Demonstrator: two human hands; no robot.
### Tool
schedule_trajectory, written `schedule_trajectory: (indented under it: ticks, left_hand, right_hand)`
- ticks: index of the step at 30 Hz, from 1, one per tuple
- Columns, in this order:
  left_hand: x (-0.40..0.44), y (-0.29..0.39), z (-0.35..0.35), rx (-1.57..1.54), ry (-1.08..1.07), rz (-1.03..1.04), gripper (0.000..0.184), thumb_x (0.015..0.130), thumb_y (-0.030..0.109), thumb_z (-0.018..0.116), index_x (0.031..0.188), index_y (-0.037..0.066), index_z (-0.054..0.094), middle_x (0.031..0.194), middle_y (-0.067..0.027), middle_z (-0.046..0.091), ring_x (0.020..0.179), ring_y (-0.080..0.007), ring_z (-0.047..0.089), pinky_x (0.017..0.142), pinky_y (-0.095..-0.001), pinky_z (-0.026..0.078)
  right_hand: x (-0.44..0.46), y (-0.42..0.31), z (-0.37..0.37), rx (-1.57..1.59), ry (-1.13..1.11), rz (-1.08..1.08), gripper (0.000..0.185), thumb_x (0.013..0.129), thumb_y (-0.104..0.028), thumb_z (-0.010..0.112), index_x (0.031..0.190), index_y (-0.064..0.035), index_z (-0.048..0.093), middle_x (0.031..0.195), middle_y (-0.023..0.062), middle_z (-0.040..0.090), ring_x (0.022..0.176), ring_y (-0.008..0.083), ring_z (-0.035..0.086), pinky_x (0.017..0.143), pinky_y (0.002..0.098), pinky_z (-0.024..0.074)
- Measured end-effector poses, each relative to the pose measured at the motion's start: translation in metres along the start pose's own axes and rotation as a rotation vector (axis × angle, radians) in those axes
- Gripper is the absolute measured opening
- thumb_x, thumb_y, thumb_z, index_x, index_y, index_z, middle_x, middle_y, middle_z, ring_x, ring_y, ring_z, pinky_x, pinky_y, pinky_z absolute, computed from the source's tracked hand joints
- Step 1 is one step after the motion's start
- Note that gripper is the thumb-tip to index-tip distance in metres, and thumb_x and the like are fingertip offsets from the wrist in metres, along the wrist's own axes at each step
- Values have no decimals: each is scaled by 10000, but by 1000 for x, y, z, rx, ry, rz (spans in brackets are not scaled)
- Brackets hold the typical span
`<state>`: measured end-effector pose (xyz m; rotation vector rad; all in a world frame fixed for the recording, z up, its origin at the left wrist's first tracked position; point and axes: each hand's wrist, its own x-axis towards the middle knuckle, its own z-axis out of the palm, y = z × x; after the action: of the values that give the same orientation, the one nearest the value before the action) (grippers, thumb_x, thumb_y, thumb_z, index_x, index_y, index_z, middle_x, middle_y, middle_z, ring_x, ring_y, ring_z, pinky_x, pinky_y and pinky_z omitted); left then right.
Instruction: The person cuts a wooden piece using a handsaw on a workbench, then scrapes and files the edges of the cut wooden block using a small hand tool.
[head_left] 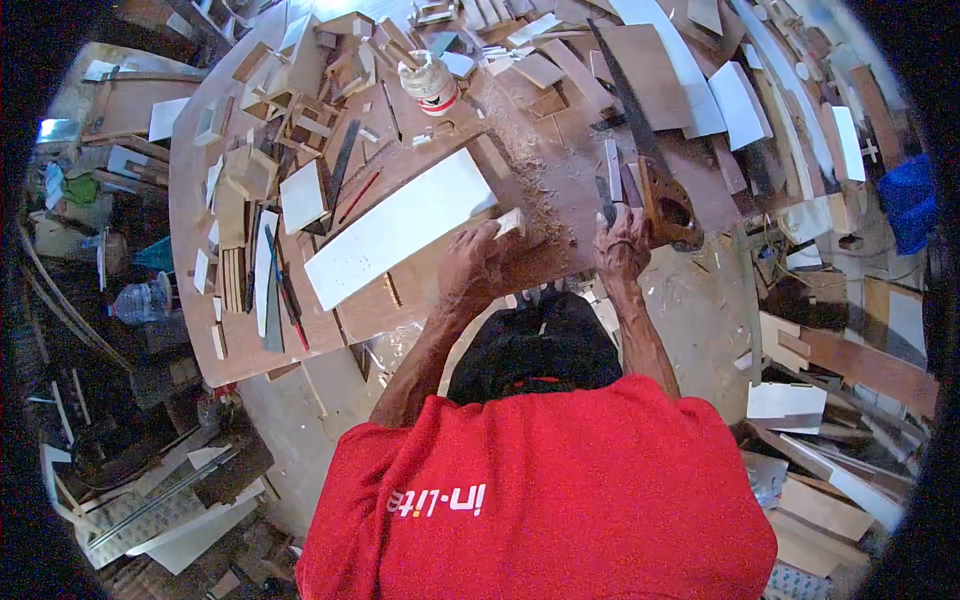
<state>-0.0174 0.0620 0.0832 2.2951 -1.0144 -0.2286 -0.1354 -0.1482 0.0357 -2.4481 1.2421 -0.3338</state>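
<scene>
The left hand (470,265) is gripping a small wood block (510,222); apart from it, the right hand (622,245) is grasping a slim dark tool (605,196). A white board (400,228) is lying beside the left hand, a handsaw (643,135) beside the right; sawdust (545,212) is littering the surface (370,320) between.

Wood offcuts (825,510) litter the grey floor (690,325) on both sides of a brown worktable (247,347)

Woodworking workshop: handsaw (641,130), wood shavings (541,185), offcuts (250,172).
</scene>
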Motion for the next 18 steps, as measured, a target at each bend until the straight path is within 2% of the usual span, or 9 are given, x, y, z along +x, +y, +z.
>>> schedule_trajectory:
  ticks: [2,5,7,11,13,18]
  left_hand:
    - [0,-3,1,-4,9,-9,349,814,202,668,1115,42,590,1094,-177,648,1029,-357,612,874,-410,493]
    - [2,-5,1,-13,7,-4,390,772,166,686,1136,84,573,1121,-149,639,1022,-362,595,838,-422,489]
    - [6,11,-12,-15,-77,-117,340,827,213,647,1129,64,604,1077,-162,659,1024,-353,615,863,-408,498]
    - [10,2,-8,-20,-63,-83,346,829,213,641,1154,99,617,1082,-152,661,1018,-349,619,855,-405,504]
    - [15,0,-6,-46,-52,-39,281,797,191,640,1055,83,617,1012,-164,658,947,-373,616,802,-437,490]
    - [26,3,-13,-26,-168,-102,346,770,196,651,1101,100,619,1030,-149,666,955,-359,625,809,-434,493]
  right_hand:
    - [2,0,4,-20,-38,42,339,846,-291,647,1077,-61,552,1023,148,521,977,356,553,797,488,464]
    - [5,9,19,-31,17,-10,322,813,-245,670,1043,-55,547,1010,145,513,946,354,567,769,475,475]
    - [6,10,23,-45,36,-16,324,770,-193,688,1019,-51,538,977,150,522,910,356,582,734,457,488]
    - [11,17,36,-27,63,-4,346,743,-161,684,1034,-51,533,934,156,532,877,360,589,701,445,497]
    - [13,18,37,57,74,-38,357,757,-160,692,1056,-48,532,931,160,550,907,357,585,746,454,489]
    - [7,-5,7,16,35,57,367,794,-172,694,1102,-47,538,1001,168,581,972,347,580,824,455,468]
